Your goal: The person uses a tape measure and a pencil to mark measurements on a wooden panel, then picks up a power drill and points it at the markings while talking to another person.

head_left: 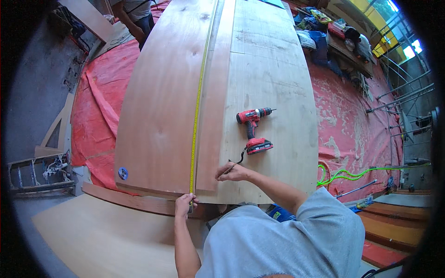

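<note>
A yellow tape measure (pixel 195 129) is pulled out along the reddish plywood panel (pixel 157 116), running from the near edge toward the far end. At the near edge my left hand (pixel 185 204) is closed on the tape measure's case end. My right hand (pixel 235 172) rests above the panel's right edge, fingers pinched on a thin, dark, pencil-like stick. Beyond that hand lies a red and black cordless drill (pixel 252 119) on the paler board (pixel 273 88), its bit pointing right and a black wrist strap trailing toward my fingers.
A blue and white tape roll (pixel 123 173) sits at the panel's near left. Another person (pixel 134 16) stands at the far left. Red sheeting (pixel 102 106) covers the floor, with a bright green hose (pixel 345 175) at right. Bags and clothes (pixel 320 37) are piled far right.
</note>
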Available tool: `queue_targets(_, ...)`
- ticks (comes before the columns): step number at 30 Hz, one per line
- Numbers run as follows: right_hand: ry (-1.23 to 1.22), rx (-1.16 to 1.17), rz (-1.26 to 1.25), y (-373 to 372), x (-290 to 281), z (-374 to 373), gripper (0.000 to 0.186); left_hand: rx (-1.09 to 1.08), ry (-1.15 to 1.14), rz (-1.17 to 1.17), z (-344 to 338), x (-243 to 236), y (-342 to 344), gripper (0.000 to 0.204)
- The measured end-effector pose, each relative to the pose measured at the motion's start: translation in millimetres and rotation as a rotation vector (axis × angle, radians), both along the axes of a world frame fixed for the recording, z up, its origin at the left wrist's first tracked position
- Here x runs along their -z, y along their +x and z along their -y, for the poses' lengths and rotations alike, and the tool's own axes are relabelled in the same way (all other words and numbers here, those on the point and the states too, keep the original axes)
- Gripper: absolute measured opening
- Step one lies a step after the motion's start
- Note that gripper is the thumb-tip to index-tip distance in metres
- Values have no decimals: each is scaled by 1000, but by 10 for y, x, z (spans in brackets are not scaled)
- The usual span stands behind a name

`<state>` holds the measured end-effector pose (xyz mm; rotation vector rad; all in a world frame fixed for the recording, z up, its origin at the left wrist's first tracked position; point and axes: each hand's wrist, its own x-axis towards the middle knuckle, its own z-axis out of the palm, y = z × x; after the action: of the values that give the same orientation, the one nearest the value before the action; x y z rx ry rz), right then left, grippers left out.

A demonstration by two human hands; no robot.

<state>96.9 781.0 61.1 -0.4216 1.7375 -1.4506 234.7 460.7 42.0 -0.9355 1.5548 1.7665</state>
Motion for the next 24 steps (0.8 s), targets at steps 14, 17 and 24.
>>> queue_targets(14,-27,19,10,-90,-108,84,22,-85,-27,-102,-93,-104,-18,25)
queue_targets(17,-11,19,-18,-80,-114,57,21,-75,-81,-124,-145,-116,-38,25)
queue_targets(24,-31,24,-48,-66,-87,-6,24,-82,-5,-146,-214,-109,-133,24)
